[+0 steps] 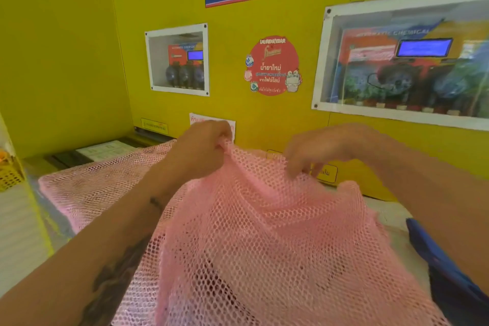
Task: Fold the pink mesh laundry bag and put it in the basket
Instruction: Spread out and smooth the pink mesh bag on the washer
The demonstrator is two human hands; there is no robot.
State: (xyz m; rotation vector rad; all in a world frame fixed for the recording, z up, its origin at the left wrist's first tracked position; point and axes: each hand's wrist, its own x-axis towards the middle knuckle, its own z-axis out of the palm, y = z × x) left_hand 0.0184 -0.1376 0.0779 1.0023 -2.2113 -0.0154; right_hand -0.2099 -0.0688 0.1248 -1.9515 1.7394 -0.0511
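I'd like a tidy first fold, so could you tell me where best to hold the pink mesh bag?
Hold the bag along its raised far edge, coming from above, hands apart. The left hand already pinches that edge in a bunch; the right hand, blurred, is at the same edge. The mesh drapes limply from there, so the weight should pull it flat.

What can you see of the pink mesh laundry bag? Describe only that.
The pink mesh laundry bag is soft open-weave netting with small holes. It is lifted and draped toward the camera. The left hand pinches its top edge; the right hand's fingers meet the edge further along. More pink mesh lies flat behind, to the left.
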